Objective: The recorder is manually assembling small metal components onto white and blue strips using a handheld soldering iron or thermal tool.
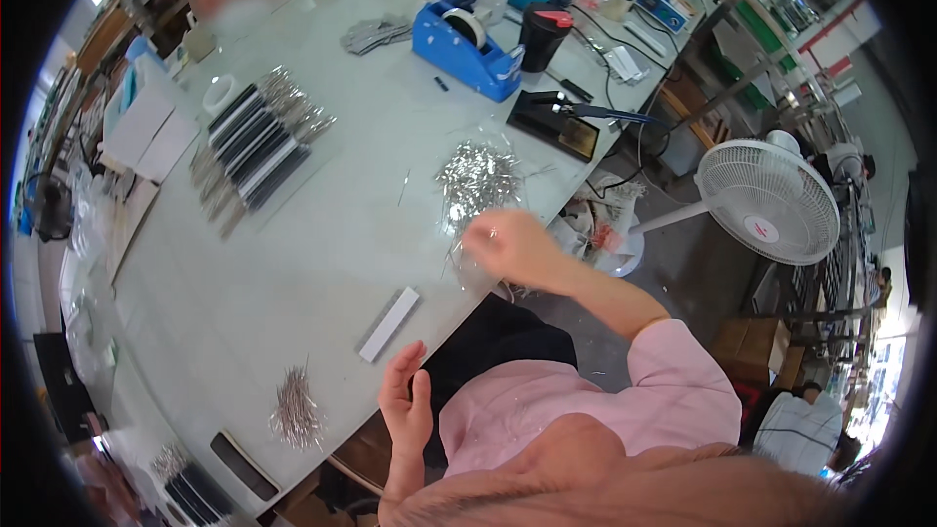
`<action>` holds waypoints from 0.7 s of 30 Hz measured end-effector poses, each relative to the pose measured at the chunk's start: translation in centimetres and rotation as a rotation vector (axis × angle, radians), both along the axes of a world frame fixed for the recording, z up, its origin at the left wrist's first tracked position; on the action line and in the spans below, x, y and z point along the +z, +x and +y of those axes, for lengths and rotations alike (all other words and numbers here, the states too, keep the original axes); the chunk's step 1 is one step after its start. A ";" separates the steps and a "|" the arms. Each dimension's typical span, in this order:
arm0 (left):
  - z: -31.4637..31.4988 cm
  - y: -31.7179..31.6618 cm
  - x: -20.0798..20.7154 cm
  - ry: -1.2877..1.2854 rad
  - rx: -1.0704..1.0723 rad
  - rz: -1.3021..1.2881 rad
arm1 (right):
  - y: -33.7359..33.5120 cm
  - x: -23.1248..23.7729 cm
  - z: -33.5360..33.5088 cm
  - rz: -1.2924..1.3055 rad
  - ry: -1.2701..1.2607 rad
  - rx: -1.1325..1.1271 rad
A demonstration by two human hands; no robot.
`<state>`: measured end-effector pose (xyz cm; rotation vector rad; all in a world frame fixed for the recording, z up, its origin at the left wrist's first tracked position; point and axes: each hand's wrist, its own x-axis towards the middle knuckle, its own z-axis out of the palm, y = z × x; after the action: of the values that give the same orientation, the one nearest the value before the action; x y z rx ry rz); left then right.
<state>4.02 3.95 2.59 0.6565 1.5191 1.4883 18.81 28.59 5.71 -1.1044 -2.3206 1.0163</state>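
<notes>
My right hand [506,246] is at the near edge of a loose pile of thin, shiny metal pieces [478,176]. Its fingers are curled together and slightly blurred, and what they hold, if anything, is too small to make out. My left hand [405,400] is raised at the table's front edge, fingers stretched and thumb apart, with nothing in it. Just beyond it on the table lies a narrow white and grey block [388,324]. Farther left is a smaller heap of thin metal pins [297,410].
Bundled dark strips with wire ends [256,151] lie at the left. A blue tape dispenser [467,49], a black cup [543,36] and a dark tray [554,125] with a blue-handled tool stand at the far right. A white fan [767,197] stands beyond the table.
</notes>
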 end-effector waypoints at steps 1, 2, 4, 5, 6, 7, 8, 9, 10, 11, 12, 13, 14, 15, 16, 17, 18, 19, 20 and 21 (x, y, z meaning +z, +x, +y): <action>0.2 -0.1 -0.4 0.004 -0.036 0.321 | 1.9 -0.5 1.9 0.007 -0.026 -0.139; 0.9 -0.3 0.4 0.018 -0.075 0.504 | 4.7 -2.0 4.3 0.077 -0.023 -0.300; 1.7 -0.5 -0.2 0.061 -0.094 0.702 | 9.7 -4.4 8.6 0.103 0.080 -0.544; 1.9 -0.7 -0.5 0.083 -0.101 0.906 | 11.4 -4.7 9.8 0.058 0.174 -0.629; 1.9 -0.8 -0.6 0.086 -0.093 0.911 | 12.4 -4.2 10.0 -0.016 0.148 -0.595; 1.9 -1.0 -0.8 0.088 -0.110 1.015 | 13.1 -3.8 9.8 -0.089 0.121 -0.558; 2.1 -1.1 -0.9 0.082 -0.120 1.121 | 12.7 -1.2 8.8 -0.113 -0.056 -0.394; 2.3 -1.1 -0.9 0.075 -0.103 1.126 | 11.8 1.6 8.2 -0.049 -0.073 -0.361; 2.5 -1.2 -0.8 0.061 -0.115 1.163 | 11.3 4.0 7.8 0.009 -0.091 -0.336; 2.5 -1.3 -0.7 0.045 -0.131 1.201 | 11.1 5.5 9.3 0.094 0.111 -0.343; 2.6 -1.4 -0.6 0.033 -0.125 1.208 | 10.6 6.7 12.0 -0.012 0.250 -0.354; 2.6 -1.6 -0.4 0.020 -0.126 1.236 | 10.1 7.2 15.5 -0.127 0.385 -0.311; 2.8 -1.8 -0.2 0.022 -0.133 1.259 | 10.5 6.5 20.6 -0.290 0.433 -0.225; 2.9 -1.9 -0.3 0.029 -0.136 1.264 | 11.3 4.6 26.0 -0.457 0.482 -0.141; 3.1 -1.8 -0.3 0.019 -0.134 1.284 | 11.8 2.4 31.0 -0.711 0.417 -0.032; 3.3 -1.8 -0.4 0.010 -0.127 1.302 | 12.3 0.4 34.2 -0.964 0.348 0.080; 3.2 -1.8 -0.4 -0.003 -0.108 1.313 | 11.7 -1.2 35.4 -0.989 0.156 0.012; 2.8 -1.6 -0.3 -0.027 -0.097 1.318 | 11.2 -2.3 36.3 -1.008 -0.037 -0.060; 2.6 -1.5 -0.4 -0.044 -0.087 1.321 | 11.4 -3.5 37.0 -0.980 -0.102 -0.131; 2.1 -1.2 -0.6 -0.039 -0.054 1.334 | 11.6 -4.2 37.3 -0.953 -0.167 -0.195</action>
<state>2.81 6.01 2.04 1.8555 2.4000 0.9023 30.39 65.88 1.49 -2.1976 -2.7214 0.6820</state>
